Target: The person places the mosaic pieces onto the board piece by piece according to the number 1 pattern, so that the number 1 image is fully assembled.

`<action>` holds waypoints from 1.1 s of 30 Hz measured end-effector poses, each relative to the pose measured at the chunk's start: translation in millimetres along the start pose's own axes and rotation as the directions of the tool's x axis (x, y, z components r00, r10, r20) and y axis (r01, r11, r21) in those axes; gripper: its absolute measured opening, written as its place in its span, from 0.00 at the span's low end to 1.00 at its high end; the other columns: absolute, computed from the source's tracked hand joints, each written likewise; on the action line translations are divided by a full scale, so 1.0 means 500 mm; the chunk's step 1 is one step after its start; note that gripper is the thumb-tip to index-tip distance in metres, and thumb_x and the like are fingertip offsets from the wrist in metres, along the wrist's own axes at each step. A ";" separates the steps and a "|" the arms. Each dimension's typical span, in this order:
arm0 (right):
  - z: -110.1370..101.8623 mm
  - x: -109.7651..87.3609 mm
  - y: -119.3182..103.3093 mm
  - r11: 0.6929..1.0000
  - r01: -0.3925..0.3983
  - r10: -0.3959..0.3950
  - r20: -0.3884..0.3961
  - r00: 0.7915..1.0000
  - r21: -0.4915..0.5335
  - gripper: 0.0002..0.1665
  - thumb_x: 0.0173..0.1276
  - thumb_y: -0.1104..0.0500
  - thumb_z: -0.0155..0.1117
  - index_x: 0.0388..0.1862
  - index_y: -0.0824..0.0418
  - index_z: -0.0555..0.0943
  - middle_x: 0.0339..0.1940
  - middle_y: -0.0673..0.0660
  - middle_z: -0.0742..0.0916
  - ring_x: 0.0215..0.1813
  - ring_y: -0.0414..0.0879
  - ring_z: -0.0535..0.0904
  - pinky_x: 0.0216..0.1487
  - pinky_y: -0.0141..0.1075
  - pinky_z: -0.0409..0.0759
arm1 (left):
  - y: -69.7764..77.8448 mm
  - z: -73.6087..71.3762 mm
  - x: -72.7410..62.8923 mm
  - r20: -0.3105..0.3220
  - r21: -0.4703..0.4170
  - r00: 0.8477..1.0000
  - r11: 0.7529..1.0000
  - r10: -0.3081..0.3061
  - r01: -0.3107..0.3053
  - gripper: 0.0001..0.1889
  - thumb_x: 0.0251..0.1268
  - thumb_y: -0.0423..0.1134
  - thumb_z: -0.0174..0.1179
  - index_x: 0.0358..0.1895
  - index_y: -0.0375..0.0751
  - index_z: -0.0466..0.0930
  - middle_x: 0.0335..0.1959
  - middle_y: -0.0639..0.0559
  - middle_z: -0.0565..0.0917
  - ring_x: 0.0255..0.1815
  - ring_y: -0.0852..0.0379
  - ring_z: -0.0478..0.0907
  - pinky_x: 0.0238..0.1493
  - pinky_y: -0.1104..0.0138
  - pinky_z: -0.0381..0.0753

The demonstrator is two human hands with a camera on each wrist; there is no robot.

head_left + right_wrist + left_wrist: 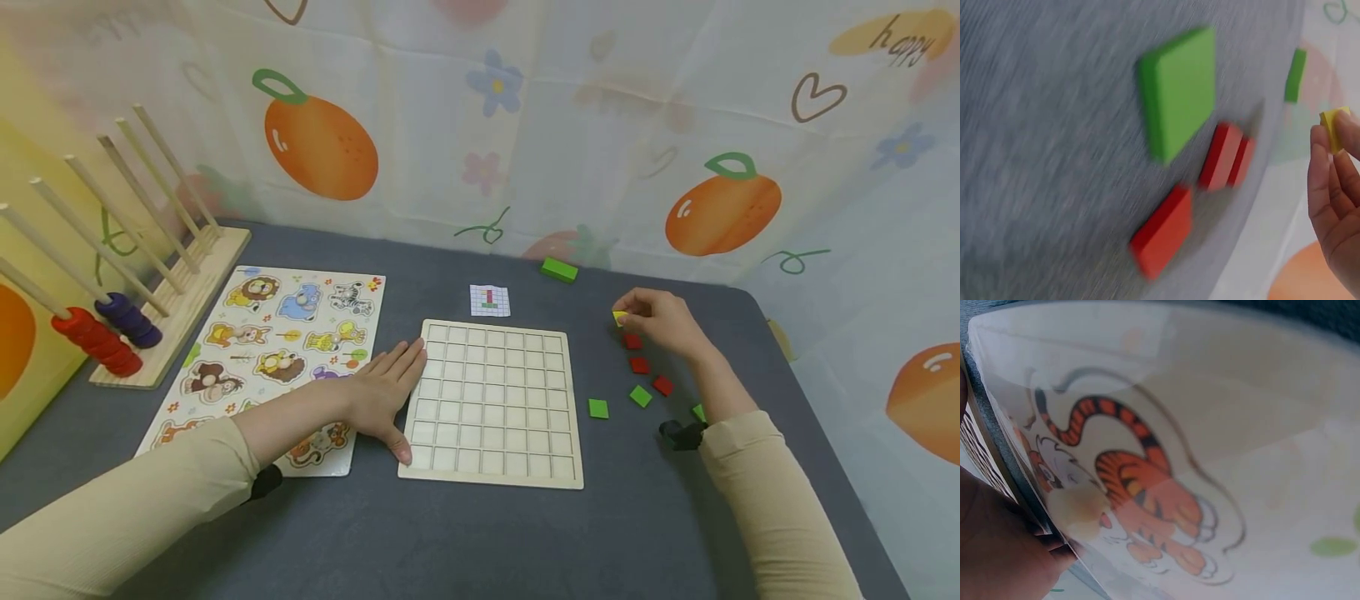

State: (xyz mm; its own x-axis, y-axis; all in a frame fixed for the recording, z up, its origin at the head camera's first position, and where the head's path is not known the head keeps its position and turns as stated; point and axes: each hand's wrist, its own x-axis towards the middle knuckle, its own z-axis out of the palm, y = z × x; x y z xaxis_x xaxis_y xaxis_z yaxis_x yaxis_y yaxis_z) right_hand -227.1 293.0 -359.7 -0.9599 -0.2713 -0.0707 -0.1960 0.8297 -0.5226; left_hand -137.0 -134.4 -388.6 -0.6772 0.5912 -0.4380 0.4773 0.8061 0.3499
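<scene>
My right hand [660,321] pinches a small yellow square tile [1331,128] between thumb and fingers, above the right side of the table. Below that hand lie several red tiles [639,365] and green tiles [641,396]. With fingers straight, my left hand [384,393] rests against the left edge of a wooden grid board [491,482], whose squares are bare. Behind the board is a small paper card [490,301] printed with a grid and a red and green pattern. In the left wrist view, part of the left hand [1004,544] shows beside the animal puzzle board.
The animal puzzle board [300,283] lies under my left forearm. Farther left stands a wooden peg rack [168,308] with red and purple rings on its upright rods. A green block [559,269] sits near the patterned cloth backdrop [420,167] at the table's back edge.
</scene>
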 end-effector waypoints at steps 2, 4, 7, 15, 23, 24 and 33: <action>0.006 0.006 -0.012 1.000 0.011 -0.012 0.012 1.000 0.017 0.13 0.73 0.57 0.60 0.52 0.61 0.82 0.43 0.61 0.87 0.42 0.52 0.84 0.42 0.38 0.80 | 0.000 -0.001 0.000 0.000 0.000 1.000 1.000 -0.002 0.002 0.75 0.39 0.70 0.71 0.79 0.30 0.32 0.81 0.34 0.29 0.82 0.33 0.28 0.80 0.39 0.38; 0.011 0.012 -0.024 0.999 0.019 -0.020 0.025 0.999 0.040 0.13 0.74 0.57 0.60 0.52 0.61 0.82 0.43 0.62 0.88 0.43 0.54 0.85 0.43 0.42 0.82 | -0.001 -0.001 0.000 0.000 0.002 1.000 1.000 -0.003 0.003 0.75 0.39 0.70 0.71 0.79 0.30 0.31 0.81 0.34 0.29 0.82 0.33 0.28 0.80 0.39 0.38; 0.021 0.021 -0.040 0.996 0.028 -0.032 0.047 0.998 0.083 0.13 0.74 0.58 0.59 0.52 0.63 0.81 0.44 0.64 0.87 0.45 0.57 0.86 0.47 0.46 0.85 | -0.002 -0.001 0.000 -0.003 0.006 1.000 1.000 -0.002 0.002 0.75 0.40 0.70 0.71 0.79 0.30 0.31 0.81 0.34 0.29 0.82 0.33 0.28 0.80 0.39 0.39; 0.047 0.038 -0.079 0.975 0.028 -0.051 0.099 0.994 0.219 0.15 0.74 0.60 0.59 0.53 0.67 0.81 0.50 0.68 0.86 0.48 0.59 0.87 0.51 0.46 0.86 | -0.003 0.000 0.002 -0.002 0.008 1.000 1.000 -0.005 0.005 0.75 0.40 0.71 0.71 0.79 0.30 0.31 0.81 0.35 0.28 0.82 0.33 0.28 0.80 0.40 0.38; 0.070 0.050 -0.120 0.964 0.062 -0.096 0.117 0.988 0.260 0.16 0.73 0.58 0.61 0.54 0.64 0.83 0.50 0.66 0.86 0.46 0.58 0.87 0.51 0.49 0.85 | -0.002 0.003 0.006 0.005 0.019 1.000 1.000 -0.009 0.008 0.76 0.39 0.72 0.70 0.79 0.31 0.30 0.81 0.35 0.28 0.83 0.34 0.27 0.81 0.41 0.37; 0.073 0.052 -0.125 0.963 0.072 -0.105 0.115 0.988 0.260 0.16 0.73 0.58 0.61 0.54 0.64 0.83 0.50 0.67 0.86 0.45 0.57 0.87 0.50 0.50 0.85 | -0.002 0.003 0.006 0.008 0.020 1.000 1.000 -0.012 0.011 0.76 0.38 0.72 0.70 0.79 0.32 0.30 0.81 0.36 0.27 0.83 0.35 0.27 0.81 0.41 0.37; 0.101 0.069 -0.164 0.943 0.050 -0.094 0.119 0.988 0.329 0.19 0.70 0.60 0.64 0.57 0.68 0.77 0.44 0.64 0.85 0.46 0.57 0.87 0.50 0.44 0.87 | -0.004 0.004 0.004 0.004 0.013 1.000 1.000 -0.014 0.014 0.76 0.38 0.71 0.71 0.79 0.32 0.30 0.81 0.36 0.27 0.83 0.35 0.26 0.81 0.41 0.36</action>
State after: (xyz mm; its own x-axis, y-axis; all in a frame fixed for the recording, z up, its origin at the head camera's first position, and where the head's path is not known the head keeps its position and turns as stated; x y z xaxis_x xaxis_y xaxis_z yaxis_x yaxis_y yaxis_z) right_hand -233.9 190.8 -362.1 -0.9064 -0.4046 -0.1219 -0.1674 0.6086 -0.7756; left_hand -138.1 -134.8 -391.5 -0.6820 0.5796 -0.4461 0.4747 0.8148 0.3329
